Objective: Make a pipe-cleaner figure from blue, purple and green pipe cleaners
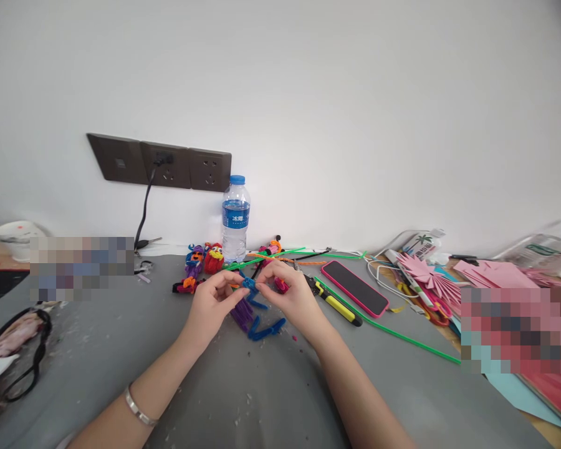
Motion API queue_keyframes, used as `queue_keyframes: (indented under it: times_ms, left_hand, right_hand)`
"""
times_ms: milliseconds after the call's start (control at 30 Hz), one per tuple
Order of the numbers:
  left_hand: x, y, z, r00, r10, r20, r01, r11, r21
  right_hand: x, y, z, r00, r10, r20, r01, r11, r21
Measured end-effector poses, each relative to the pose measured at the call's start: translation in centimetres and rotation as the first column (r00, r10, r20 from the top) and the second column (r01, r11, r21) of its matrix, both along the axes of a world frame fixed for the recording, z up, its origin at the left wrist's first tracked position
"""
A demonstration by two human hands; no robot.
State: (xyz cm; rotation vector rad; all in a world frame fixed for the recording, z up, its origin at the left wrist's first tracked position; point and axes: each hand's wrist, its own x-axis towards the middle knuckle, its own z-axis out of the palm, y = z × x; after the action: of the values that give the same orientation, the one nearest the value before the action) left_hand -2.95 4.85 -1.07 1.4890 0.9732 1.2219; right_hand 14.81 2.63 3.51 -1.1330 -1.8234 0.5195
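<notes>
Over the middle of the grey table, my left hand (214,303) and my right hand (288,292) pinch a small blue pipe-cleaner piece (249,284) between their fingertips. Purple pipe cleaners (242,316) hang or lie just below; whether they join the blue piece I cannot tell. A bent blue pipe cleaner (265,330) rests on the table under my right hand. Beyond my left hand stand a purple-and-blue pipe-cleaner figure (194,260) and a red one (214,258). Another pink-and-orange figure (272,247) is partly hidden behind my right hand.
A water bottle (236,221) stands by the wall. Right of my hands lie yellow-and-black-handled pliers (339,308), a phone (355,288) and a long green pipe cleaner (411,340). Pink folded paper (427,277) and cables crowd the right side; a black cord (40,349) lies left.
</notes>
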Motion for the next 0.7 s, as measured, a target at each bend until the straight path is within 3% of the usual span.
queue_keyframes:
  times_ms: [700]
  left_hand:
    - [0.15, -0.18, 0.6, 1.0, 0.014, 0.027, -0.014, 1.0, -0.006]
  right_hand:
    - [0.08, 0.0, -0.19, 1.0, 0.01, -0.021, -0.01, 1.0, -0.005]
